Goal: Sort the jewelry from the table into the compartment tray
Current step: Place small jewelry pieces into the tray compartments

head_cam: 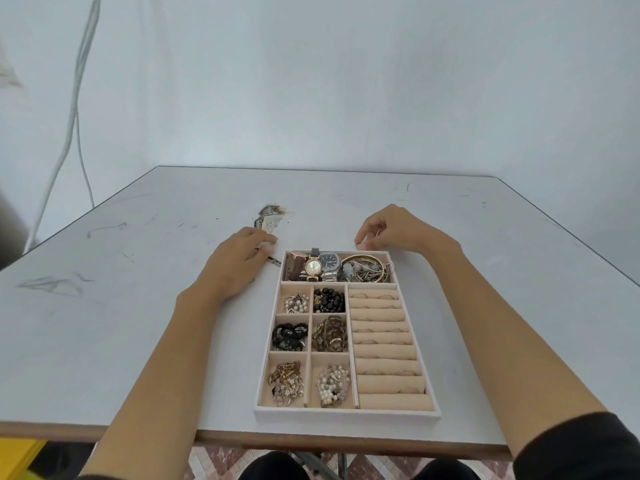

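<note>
- Plenty of bare worktop (121,306) lies left of, right of and beyond the compartment tray (348,413). The tray's near rim sits close to the worktop's brown-trimmed near edge.
- All the sorted jewelry (285,379) lies inside this rectangular tray, which has pale fabric-covered walls and a beige lining.
- Watches (313,266) and metal bangles (367,266) fill its far-end row.
- Six small square cells down its left side hold pearls (332,384), glossy black beads (329,299) and chunky chain links (329,334).
- Padded ring rolls (384,341) run down its right side, with thin rings tucked between them.
- The left hand (239,261) rests palm down just left of the tray's far-left corner, fingers loosely bent. A thin dark piece (274,260) pokes out from under them beside the tray wall; I cannot tell whether it is gripped.
- The right hand (391,232) sits just beyond the tray's far rim, fingers curled down, thumb and fingertips close together. I cannot tell whether they pinch anything.
- Smooth and grey-white, the worktop is scuffed with dark marks, and a chipped patch (272,216) lies beyond the tray's far-left corner.
</note>
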### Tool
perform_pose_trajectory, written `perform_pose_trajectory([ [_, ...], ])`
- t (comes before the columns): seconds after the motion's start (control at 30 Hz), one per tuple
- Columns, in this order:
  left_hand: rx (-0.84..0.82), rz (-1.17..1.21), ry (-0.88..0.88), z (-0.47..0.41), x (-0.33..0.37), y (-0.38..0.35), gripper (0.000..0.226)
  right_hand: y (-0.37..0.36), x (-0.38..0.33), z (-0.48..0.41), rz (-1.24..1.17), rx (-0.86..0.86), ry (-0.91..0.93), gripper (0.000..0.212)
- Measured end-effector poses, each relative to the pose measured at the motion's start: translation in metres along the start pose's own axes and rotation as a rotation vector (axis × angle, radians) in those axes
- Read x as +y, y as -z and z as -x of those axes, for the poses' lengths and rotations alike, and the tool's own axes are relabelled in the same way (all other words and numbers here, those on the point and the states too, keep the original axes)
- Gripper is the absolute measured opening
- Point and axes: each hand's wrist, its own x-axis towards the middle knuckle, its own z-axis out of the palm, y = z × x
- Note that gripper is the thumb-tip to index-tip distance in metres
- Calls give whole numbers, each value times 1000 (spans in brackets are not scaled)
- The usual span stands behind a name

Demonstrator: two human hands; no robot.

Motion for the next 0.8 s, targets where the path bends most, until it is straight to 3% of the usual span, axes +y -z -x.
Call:
perform_pose_trajectory([
  [0.27,-129,-212,13,4,3,-2,44,-5,1,-1,56,51,-21,18],
  [0.43,-211,-258,23,30,11,4,50,-6,1,23,-83,454,37,14],
  [0.53,-206,-294,1,57,15,7,52,3,-22,49,-168,575,47,12],
  [0.8,-156,-247,16,74,19,9,51,-31,-86,168,-359,268,88,11],
])
